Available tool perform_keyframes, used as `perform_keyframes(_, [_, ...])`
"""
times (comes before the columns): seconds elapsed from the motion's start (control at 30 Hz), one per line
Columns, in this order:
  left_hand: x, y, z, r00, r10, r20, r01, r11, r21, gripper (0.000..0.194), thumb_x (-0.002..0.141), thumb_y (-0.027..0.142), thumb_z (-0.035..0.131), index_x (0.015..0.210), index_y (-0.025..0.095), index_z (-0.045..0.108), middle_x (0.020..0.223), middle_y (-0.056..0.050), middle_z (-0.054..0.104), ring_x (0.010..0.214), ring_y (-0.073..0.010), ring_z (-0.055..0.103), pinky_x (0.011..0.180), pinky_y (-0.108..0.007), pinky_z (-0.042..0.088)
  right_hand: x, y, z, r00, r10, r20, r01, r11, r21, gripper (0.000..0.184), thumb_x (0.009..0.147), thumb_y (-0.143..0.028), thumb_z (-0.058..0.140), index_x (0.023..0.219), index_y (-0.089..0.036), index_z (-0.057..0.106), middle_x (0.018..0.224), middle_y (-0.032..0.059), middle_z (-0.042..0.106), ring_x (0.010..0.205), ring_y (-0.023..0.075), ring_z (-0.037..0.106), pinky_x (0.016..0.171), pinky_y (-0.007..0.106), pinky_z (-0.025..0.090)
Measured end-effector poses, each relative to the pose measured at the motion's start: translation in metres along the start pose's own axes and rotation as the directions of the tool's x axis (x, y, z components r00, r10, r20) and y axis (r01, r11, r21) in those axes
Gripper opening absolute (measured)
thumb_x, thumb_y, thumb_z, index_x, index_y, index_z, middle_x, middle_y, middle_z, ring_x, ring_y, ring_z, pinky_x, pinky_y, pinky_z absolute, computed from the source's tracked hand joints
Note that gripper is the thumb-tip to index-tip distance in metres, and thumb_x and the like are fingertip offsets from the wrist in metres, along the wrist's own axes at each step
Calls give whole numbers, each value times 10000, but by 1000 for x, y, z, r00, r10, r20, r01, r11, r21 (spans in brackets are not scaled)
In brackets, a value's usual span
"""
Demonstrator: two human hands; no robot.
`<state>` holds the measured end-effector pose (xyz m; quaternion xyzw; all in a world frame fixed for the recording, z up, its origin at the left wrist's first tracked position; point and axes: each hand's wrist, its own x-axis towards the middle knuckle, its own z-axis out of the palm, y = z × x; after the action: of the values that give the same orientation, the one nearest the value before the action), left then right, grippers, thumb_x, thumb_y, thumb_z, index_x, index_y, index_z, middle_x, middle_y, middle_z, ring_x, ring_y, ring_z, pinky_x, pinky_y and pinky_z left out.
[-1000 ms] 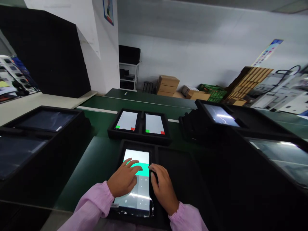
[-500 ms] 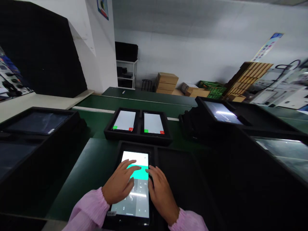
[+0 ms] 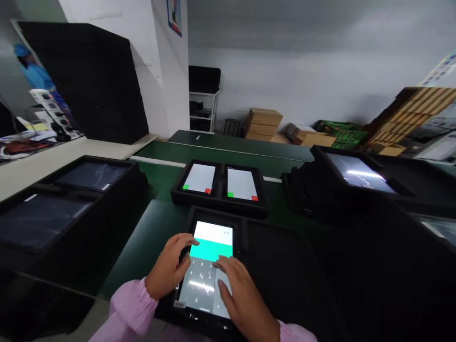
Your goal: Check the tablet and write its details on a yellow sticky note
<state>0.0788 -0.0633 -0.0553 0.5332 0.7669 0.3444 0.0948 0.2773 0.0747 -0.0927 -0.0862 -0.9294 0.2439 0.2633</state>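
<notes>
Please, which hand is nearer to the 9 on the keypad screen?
The right hand: one fingertip is just beside the 9. The left hand is farther, over the left edge of the keypad screen.

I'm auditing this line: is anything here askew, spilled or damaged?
Nothing clearly stands out. The lit tablet beneath the left hand and right hand lies in its black tray, two white-screened tablets lie side by side beyond it, and no spill shows.

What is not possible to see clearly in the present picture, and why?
Head view: tablet, some keys covered by the right hand.
Head view: label print, too small.
Head view: poster, cut off by the top edge.
Head view: far-right screen, cut off by the right edge.
</notes>
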Motion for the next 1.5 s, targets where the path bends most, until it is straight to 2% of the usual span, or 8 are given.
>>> perform_keyframes(0.13, [-34, 2, -9, 995, 52, 85, -69, 975, 212, 414, 886, 101, 439, 1257, 233, 568, 1332, -83, 607, 1353, -247, 463, 1180, -532, 357, 6, -19, 10, 987, -71, 146, 77, 997, -32, 465, 908, -66, 457, 1369, -120, 473, 1374, 140, 578, 1313, 279, 520, 1096, 554, 471])
perform_keyframes(0.27, [-48, 0, 1, 981, 95, 171, -139, 954, 267, 459, 895, 98, 435, 1322, 240, 530, 1314, -55, 637, 1404, -237, 420, 1230, -559, 273, 9, -8, 6, 999, 0, 42, 4, 995, -95, 377, 945, -90, 419, 1306, -129, 521, 1293, 133, 628, 1293, 274, 540, 1097, 558, 474])
perform_keyframes(0.4, [-53, -6, 12, 996, 86, 38, -93, 964, 250, 501, 897, 108, 446, 1374, 252, 496, 1407, -77, 572, 1413, -258, 416, 1208, -555, 323, 4, 11, 1, 992, 114, -60, -124, 970, -209, 335, 945, -79, 390, 1235, -105, 555, 1204, 166, 657, 1194, 292, 610, 1047, 573, 511])
perform_keyframes(0.67, [-64, -13, 16, 989, -53, -140, 64, 995, 77, 508, 939, 173, 445, 1434, 289, 437, 1458, -87, 519, 1376, -261, 467, 1115, -475, 476, 4, 18, 12, 996, 48, -79, -66, 967, -247, 345, 937, -80, 400, 1245, -124, 548, 1206, 139, 665, 1186, 271, 620, 1040, 532, 533])
perform_keyframes(0.97, [-62, -16, 18, 982, -69, -178, 80, 995, 58, 484, 957, 222, 436, 1433, 313, 429, 1433, -102, 540, 1333, -274, 523, 1080, -507, 499, 2, 24, 23, 993, -9, -118, -17, 976, -215, 388, 945, -106, 421, 1318, -166, 511, 1290, 114, 632, 1272, 280, 560, 1017, 522, 547])
perform_keyframes(1.13, [-63, -19, 20, 974, -100, -204, 108, 994, 26, 469, 959, 249, 438, 1423, 310, 460, 1427, -96, 554, 1311, -275, 547, 1060, -481, 519, -1, 34, 22, 948, 151, -282, -194, 972, -132, 348, 988, -157, 398, 1320, -205, 492, 1251, 102, 650, 1204, 284, 601, 1034, 595, 501])
perform_keyframes(1.27, [-58, -23, 17, 972, -113, -205, 131, 988, 78, 436, 950, 279, 468, 1385, 288, 506, 1381, -100, 593, 1272, -287, 577, 1029, -495, 543, -1, 41, 20, 902, 275, -333, -303, 952, -34, 312, 1008, -221, 388, 1291, -226, 519, 1196, 95, 667, 1111, 274, 643, 940, 526, 570])
perform_keyframes(1.5, [-6, -20, 6, 984, -30, -175, 60, 983, 172, 362, 947, 235, 449, 1300, 253, 528, 1260, -74, 668, 1223, -259, 604, 1108, -592, 447, -2, 49, 21, 855, 391, -342, -381, 919, 97, 360, 1010, -261, 369, 1339, -222, 512, 1282, 87, 633, 1167, 248, 624, 917, 439, 592])
